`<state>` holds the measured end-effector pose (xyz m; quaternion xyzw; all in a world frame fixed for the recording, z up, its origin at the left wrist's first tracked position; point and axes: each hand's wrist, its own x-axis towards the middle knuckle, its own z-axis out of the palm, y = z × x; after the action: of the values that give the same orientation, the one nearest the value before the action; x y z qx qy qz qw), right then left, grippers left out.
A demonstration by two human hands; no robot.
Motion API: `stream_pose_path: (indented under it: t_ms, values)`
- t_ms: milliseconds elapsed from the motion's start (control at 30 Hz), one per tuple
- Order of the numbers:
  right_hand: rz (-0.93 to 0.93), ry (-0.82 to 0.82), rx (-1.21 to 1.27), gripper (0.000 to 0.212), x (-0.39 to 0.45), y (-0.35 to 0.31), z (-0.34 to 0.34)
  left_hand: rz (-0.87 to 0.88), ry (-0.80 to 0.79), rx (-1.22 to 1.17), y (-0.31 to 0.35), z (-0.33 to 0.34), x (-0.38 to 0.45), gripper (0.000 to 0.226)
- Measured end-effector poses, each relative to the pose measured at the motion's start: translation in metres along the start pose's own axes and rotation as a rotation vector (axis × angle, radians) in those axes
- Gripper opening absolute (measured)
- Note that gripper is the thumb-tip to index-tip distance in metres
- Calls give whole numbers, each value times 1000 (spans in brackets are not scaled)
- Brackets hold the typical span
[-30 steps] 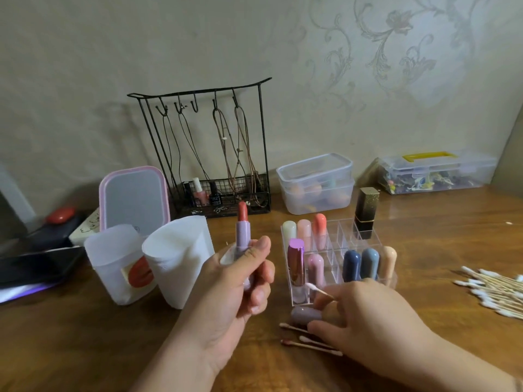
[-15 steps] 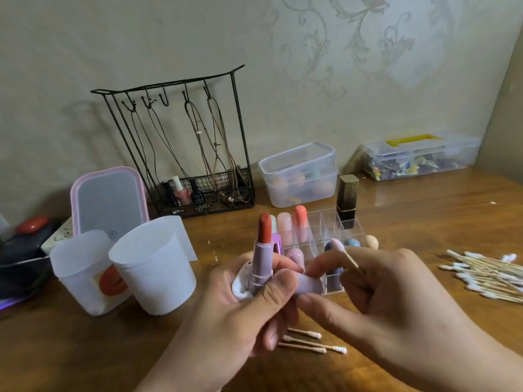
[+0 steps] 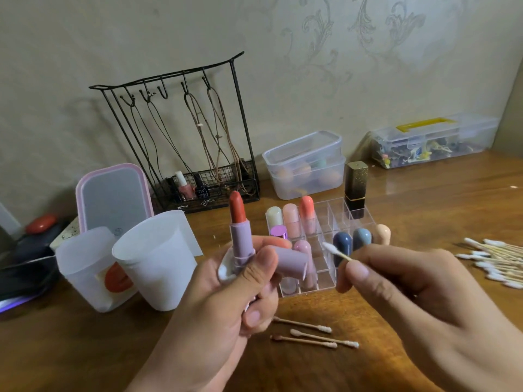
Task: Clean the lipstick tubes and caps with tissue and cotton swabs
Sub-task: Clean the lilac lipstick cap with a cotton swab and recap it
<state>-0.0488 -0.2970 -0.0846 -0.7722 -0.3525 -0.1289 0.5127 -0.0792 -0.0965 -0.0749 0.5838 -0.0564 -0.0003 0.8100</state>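
My left hand (image 3: 226,295) grips an open lilac lipstick tube (image 3: 240,244) upright, its red stick showing on top. The same hand pinches the lilac cap (image 3: 291,260) lying sideways, and a bit of white tissue (image 3: 225,271) sits in the palm. My right hand (image 3: 418,295) pinches a cotton swab (image 3: 335,251), whose white tip points left toward the cap's open end, a short gap away. Behind both hands stands a clear acrylic organizer (image 3: 334,219) with several capped lipsticks. Three used swabs (image 3: 311,335) lie on the table below my hands.
Two white plastic cups (image 3: 152,258) stand at left before a pink-rimmed mirror (image 3: 113,196). A black wire rack (image 3: 198,137) and clear lidded boxes (image 3: 305,162) line the wall. A pile of clean swabs (image 3: 498,258) lies at right on the wooden table (image 3: 424,199).
My right hand picked the lilac cap off the table and passed it to my left hand. It has drawn back to the right with only the swab.
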Motion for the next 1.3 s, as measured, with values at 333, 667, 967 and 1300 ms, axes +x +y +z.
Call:
stream_pose_path:
  t_ms: [333, 667, 967, 1300]
  values:
    - [-42, -122, -82, 28, 0, 0, -1, 31, -59, 69, 0, 1, -1, 42]
    - [-62, -193, -205, 28, -4, -4, 1, 10, 38, 96, 3, 8, -4, 16]
    - [-82, -239, -347, 26, -6, -4, -1, -51, 106, 82, 4, 9, -3, 26]
    - [-96, -89, -328, 18, -4, -16, -8, -207, 170, -181, 5, 16, -3, 32]
